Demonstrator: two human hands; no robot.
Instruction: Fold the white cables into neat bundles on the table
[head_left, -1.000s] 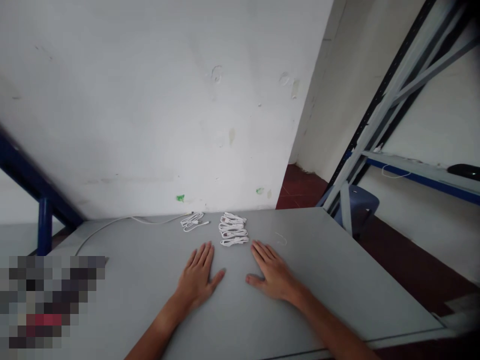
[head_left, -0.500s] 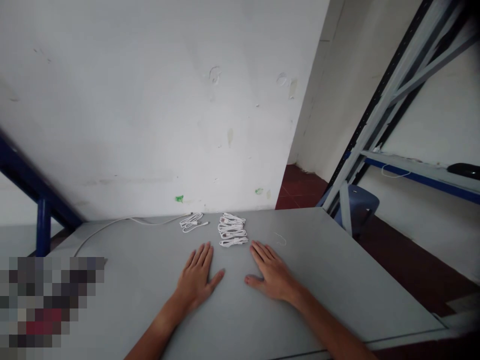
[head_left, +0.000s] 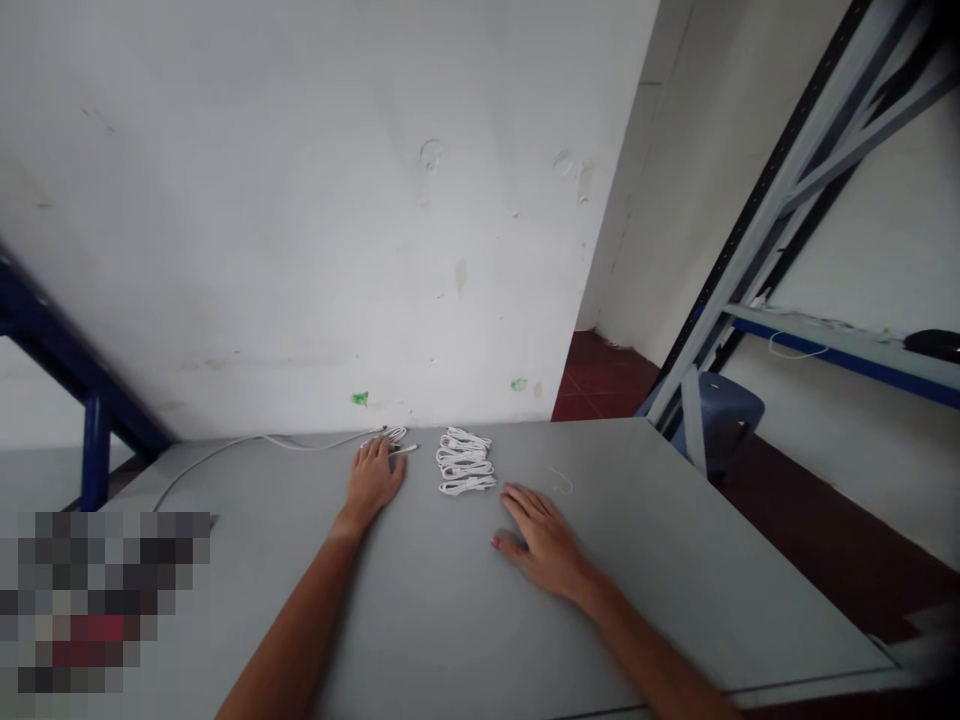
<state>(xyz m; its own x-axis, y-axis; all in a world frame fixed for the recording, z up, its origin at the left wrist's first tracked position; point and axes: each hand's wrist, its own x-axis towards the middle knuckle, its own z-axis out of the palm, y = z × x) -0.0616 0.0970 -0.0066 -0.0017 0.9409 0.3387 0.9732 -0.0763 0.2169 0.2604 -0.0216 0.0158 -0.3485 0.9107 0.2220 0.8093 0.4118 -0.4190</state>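
At the back of the table, my left hand [head_left: 370, 485] lies over a loosely coiled white cable [head_left: 399, 434], fingers curled down onto it and thumb on its right side. Most of that coil is hidden beneath the fingers; a connector end sticks out to the right. A row of several bundled white cables [head_left: 465, 464] lies to the right of this hand. My right hand [head_left: 546, 540] rests palm down on the tabletop, fingers stretched out and thumb apart, just right of the row. Nothing is held in it.
The grey table [head_left: 450, 620] meets a white wall [head_left: 300, 200] at the back. A long pale cord [head_left: 217, 450] runs along the rear left. A thin white strand [head_left: 564, 482] lies right of the bundles. Blue frame posts [head_left: 94, 400] and a blue stool [head_left: 724, 405] flank the table.
My left hand has moved forward and left from flat on the table onto the loose cable coil. My right hand has stayed in nearly the same place, its fingers slightly raised.
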